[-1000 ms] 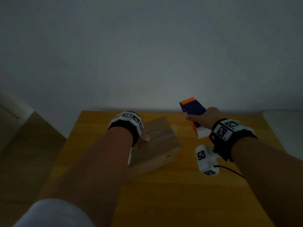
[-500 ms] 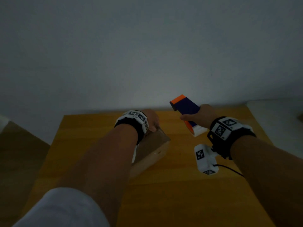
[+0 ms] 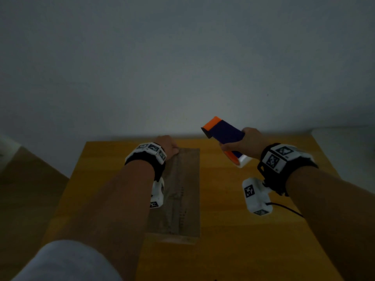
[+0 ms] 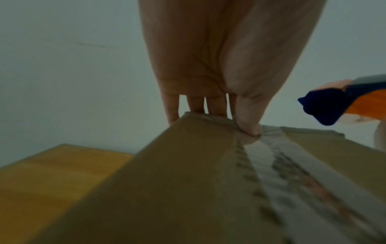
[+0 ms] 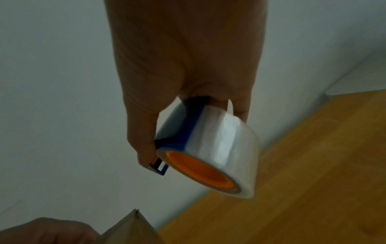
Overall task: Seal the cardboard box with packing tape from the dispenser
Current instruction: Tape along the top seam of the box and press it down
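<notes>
Tape dispenser (image 3: 225,136) seemingly clear of box (image 3: 182,191).

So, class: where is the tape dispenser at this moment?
In the head view the tape dispenser is held up in the right hand, above the wooden table, to the right of the cardboard box that the left hand grips.

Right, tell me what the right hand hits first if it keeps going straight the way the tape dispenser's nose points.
Probably the wall. The right hand holds the tape dispenser raised, its nose aimed away and slightly left, past the cardboard box. Nothing else shows in that line, though depth is unclear.
</notes>
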Demonstrator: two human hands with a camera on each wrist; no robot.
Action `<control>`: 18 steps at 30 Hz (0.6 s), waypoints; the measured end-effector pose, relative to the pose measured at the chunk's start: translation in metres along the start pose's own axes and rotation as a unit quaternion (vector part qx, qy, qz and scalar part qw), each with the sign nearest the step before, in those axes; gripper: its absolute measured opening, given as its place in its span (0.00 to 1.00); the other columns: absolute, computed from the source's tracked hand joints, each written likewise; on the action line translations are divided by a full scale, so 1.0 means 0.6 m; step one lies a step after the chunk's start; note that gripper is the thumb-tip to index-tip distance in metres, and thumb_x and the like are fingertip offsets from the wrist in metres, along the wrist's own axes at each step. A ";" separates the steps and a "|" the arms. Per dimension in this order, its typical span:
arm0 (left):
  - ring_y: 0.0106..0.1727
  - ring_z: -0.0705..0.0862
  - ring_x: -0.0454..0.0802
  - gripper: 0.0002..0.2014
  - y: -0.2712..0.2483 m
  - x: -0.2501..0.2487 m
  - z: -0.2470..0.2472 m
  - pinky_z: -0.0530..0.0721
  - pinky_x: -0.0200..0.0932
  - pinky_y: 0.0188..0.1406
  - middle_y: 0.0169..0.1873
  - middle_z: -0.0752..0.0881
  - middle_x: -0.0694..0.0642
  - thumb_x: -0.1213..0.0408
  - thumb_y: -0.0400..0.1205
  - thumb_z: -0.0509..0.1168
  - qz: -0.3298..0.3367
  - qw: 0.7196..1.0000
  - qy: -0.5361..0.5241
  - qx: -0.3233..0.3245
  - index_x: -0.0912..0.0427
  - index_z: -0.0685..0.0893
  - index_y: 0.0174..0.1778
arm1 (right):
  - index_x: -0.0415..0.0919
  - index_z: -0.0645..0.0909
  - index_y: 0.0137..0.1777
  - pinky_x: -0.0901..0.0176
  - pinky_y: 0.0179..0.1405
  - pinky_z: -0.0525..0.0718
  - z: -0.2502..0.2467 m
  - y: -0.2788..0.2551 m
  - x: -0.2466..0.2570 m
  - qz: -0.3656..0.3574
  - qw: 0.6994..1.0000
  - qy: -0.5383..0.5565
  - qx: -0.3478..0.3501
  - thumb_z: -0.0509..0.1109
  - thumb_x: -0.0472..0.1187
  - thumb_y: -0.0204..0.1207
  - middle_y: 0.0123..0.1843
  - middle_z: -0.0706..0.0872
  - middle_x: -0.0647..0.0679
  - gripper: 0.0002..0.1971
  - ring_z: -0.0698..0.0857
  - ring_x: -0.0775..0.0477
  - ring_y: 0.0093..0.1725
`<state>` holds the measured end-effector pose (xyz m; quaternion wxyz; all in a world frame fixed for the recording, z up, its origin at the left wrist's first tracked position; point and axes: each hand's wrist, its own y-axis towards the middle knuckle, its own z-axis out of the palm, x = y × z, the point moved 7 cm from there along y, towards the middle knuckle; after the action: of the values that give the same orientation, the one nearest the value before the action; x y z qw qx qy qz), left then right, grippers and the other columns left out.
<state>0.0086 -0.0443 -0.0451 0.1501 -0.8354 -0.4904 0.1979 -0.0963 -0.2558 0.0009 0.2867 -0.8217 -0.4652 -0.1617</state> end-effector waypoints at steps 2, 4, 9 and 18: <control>0.65 0.82 0.61 0.19 -0.001 0.007 0.001 0.78 0.48 0.65 0.68 0.83 0.62 0.58 0.86 0.57 -0.006 1.000 -0.022 -0.004 0.63 0.84 0.67 | 0.36 0.75 0.61 0.48 0.51 0.88 0.004 -0.001 0.009 -0.005 1.000 0.014 0.016 0.81 0.52 0.63 0.53 0.83 0.42 0.31 0.85 0.40 0.52; 0.58 0.84 0.60 0.18 -0.001 0.012 0.003 0.80 0.47 0.58 0.62 0.86 0.62 0.58 0.86 0.58 -0.015 0.999 -0.037 -0.002 0.65 0.86 0.63 | 0.38 0.72 0.57 0.55 0.43 0.86 0.009 -0.007 0.020 -0.012 0.999 0.011 0.047 0.82 0.46 0.64 0.50 0.80 0.44 0.27 0.83 0.43 0.49; 0.24 0.70 0.49 0.17 -0.003 0.044 0.000 0.72 0.37 0.21 0.30 0.79 0.59 0.60 0.84 0.60 -0.083 0.995 -0.060 -0.006 0.62 0.77 0.29 | 0.39 0.70 0.56 0.60 0.36 0.81 0.005 -0.016 0.044 -0.059 0.995 -0.022 0.075 0.81 0.36 0.64 0.46 0.80 0.46 0.25 0.81 0.47 0.43; 0.54 0.85 0.57 0.13 -0.058 -0.011 -0.085 0.78 0.53 0.66 0.56 0.85 0.60 0.61 0.87 0.55 -0.041 0.777 -0.629 -0.002 0.63 0.83 0.52 | 0.41 0.68 0.51 0.64 0.29 0.72 -0.020 -0.030 0.105 -0.143 0.984 -0.068 0.079 0.76 0.29 0.65 0.38 0.74 0.53 0.21 0.73 0.57 0.34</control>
<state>0.0036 -0.0367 0.0167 -0.1854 -0.5045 -0.5100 0.6716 -0.0793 -0.2138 0.0496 0.2920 -0.7307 -0.6077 -0.1072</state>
